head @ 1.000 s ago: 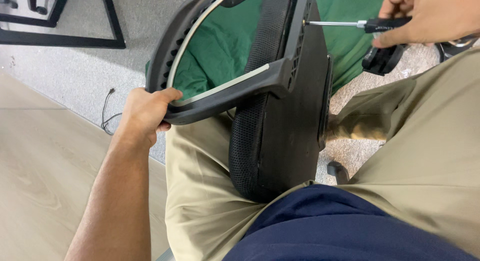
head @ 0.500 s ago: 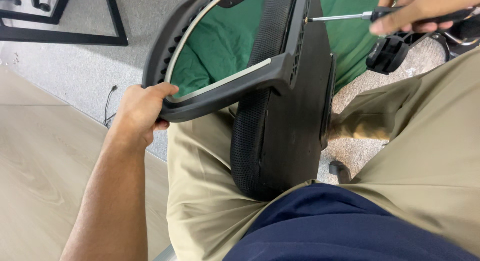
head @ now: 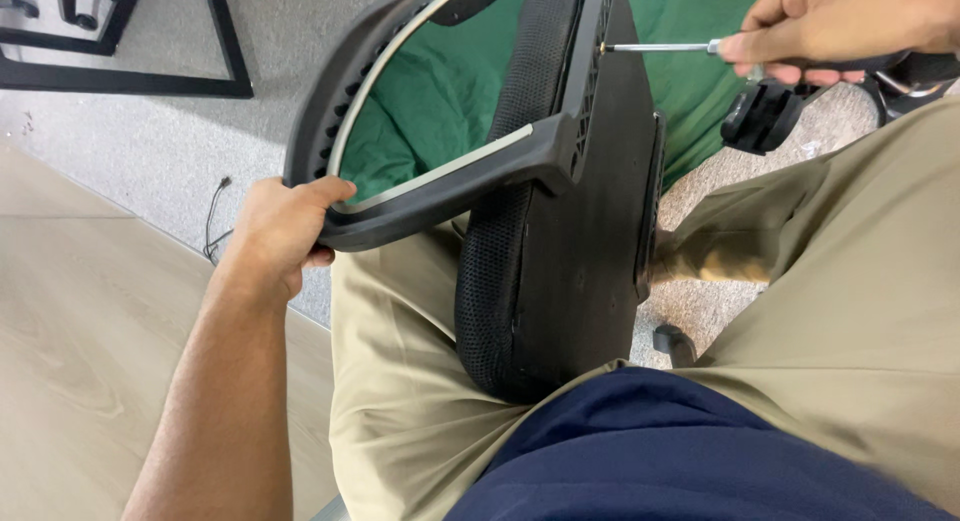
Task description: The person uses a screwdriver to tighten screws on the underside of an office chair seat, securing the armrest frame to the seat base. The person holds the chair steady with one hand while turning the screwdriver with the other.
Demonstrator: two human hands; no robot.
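A black office-chair seat [head: 575,271] stands on edge between my legs, its mesh cushion facing left. A black armrest loop [head: 400,196] with a pale inner trim sticks out from it to the left. My left hand [head: 280,231] grips the lower left corner of that armrest. My right hand [head: 840,26] at the top right holds a screwdriver [head: 665,48] with a black handle. Its metal shaft points left, with the tip on a screw at the seat's upper edge.
A green cloth [head: 440,101] lies on the grey carpet behind the chair. A black metal frame [head: 120,76] stands at the top left, and a black cable [head: 213,221] trails on the carpet. A black caster part [head: 765,116] lies under my right hand. Pale wooden flooring [head: 90,341] covers the left.
My right hand has shifted slightly along the screwdriver handle while the tip stays at the same screw. The left hand keeps its grip on the armrest.
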